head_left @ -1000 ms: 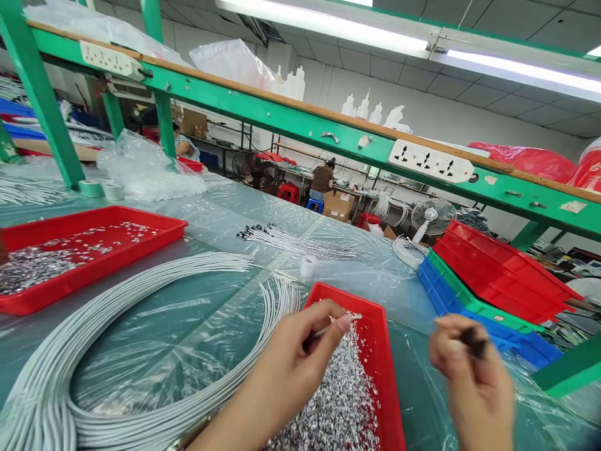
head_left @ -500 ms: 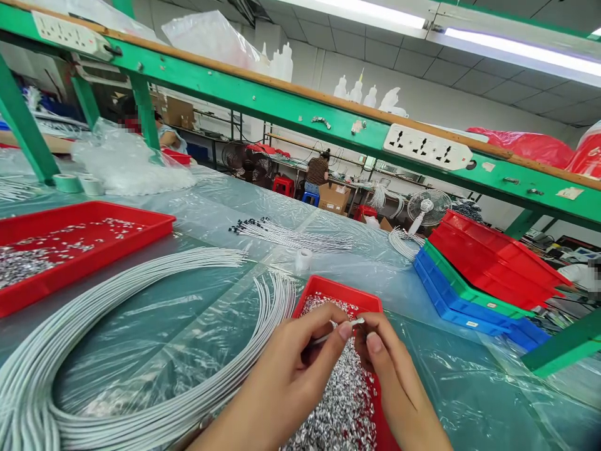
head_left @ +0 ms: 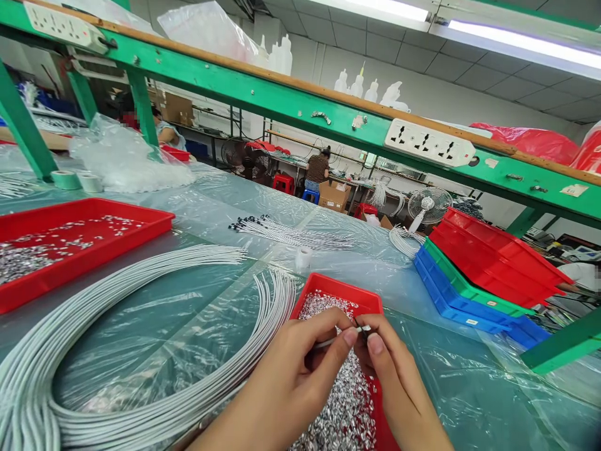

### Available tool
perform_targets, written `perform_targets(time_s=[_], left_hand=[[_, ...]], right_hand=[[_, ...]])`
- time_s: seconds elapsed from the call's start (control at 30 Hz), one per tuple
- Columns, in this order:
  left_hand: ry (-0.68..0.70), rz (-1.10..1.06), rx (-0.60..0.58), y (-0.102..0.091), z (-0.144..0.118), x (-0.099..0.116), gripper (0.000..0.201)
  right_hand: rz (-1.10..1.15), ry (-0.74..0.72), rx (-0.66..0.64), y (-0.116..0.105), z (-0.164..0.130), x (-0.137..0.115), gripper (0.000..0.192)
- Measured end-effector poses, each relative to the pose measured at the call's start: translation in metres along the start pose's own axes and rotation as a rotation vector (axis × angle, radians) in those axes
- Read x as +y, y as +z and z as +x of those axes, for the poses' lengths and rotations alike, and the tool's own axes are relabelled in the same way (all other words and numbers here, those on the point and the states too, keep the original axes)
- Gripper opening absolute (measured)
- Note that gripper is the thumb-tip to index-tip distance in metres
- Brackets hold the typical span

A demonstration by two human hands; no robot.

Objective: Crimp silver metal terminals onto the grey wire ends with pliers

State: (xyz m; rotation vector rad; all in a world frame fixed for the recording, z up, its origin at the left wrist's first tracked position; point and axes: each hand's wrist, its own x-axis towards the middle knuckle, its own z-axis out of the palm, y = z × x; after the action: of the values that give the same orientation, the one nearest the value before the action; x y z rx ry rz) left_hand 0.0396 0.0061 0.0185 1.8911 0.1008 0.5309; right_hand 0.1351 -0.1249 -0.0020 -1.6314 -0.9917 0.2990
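Note:
My left hand (head_left: 291, 382) pinches the end of a thin white cable (head_left: 328, 342) between thumb and forefinger. My right hand (head_left: 399, 388) meets it at the cable tip, its fingers closed on a small dark piece (head_left: 365, 328) right at the end. Both hands hover over a red tray (head_left: 350, 299) heaped with small silver metal parts (head_left: 342, 407). A large curved bundle of white cables (head_left: 141, 282) lies on the plastic-covered table to the left of my hands.
A second red tray (head_left: 94, 238) with silver parts sits at the left. Stacked red, green and blue trays (head_left: 474, 275) stand at the right. Finished cables with black tips (head_left: 282, 233), a small white roll (head_left: 303, 257) and tape rolls (head_left: 77, 180) lie farther back. A green shelf frame (head_left: 282, 106) spans overhead.
My right hand swung in from the right and joined my left hand at the cable tip. Over the last half second both hands have stayed together there.

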Motion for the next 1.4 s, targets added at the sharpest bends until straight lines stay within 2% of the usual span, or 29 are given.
perform_targets(time_s=[0.23,0.33,0.53,0.7,0.83,0.9,0.97,1.03,1.1,1.2,1.4], left_hand=[[0.026,0.022,0.025,-0.001,0.000,0.001,0.033],[0.085,0.074,0.033,-0.001,0.000,-0.001,0.030],[0.195,0.166,0.037,0.004,0.002,-0.003,0.026],[0.263,0.130,0.154,0.000,-0.001,0.003,0.021],[0.189,0.100,0.262,-0.016,-0.009,0.012,0.029],[0.135,0.110,0.229,-0.023,-0.011,0.014,0.034],[0.082,0.143,0.139,-0.026,-0.010,0.014,0.036],[0.047,0.184,0.052,-0.026,-0.007,0.012,0.036],[0.045,0.210,0.006,-0.024,-0.005,0.010,0.034],[0.058,0.218,-0.024,-0.022,-0.005,0.009,0.033],[0.007,0.266,-0.136,-0.024,-0.006,0.007,0.031]], right_hand=[[0.007,0.011,-0.064,-0.006,0.000,-0.001,0.040],[0.064,0.013,-0.075,-0.006,0.001,0.001,0.039],[0.200,0.001,0.013,0.001,0.000,0.004,0.033],[0.228,0.039,0.030,0.005,0.001,0.009,0.039],[0.227,0.066,0.038,0.005,0.012,0.017,0.038],[0.261,-0.001,0.074,0.002,0.014,0.016,0.035],[0.220,-0.129,0.153,-0.002,0.012,0.011,0.031],[0.074,-0.241,0.230,-0.006,0.006,0.005,0.023],[-0.108,-0.293,0.242,-0.012,0.000,-0.001,0.018],[-0.272,-0.350,0.201,-0.018,-0.004,-0.003,0.016],[-0.320,-0.493,0.031,-0.024,0.000,0.002,0.021]])
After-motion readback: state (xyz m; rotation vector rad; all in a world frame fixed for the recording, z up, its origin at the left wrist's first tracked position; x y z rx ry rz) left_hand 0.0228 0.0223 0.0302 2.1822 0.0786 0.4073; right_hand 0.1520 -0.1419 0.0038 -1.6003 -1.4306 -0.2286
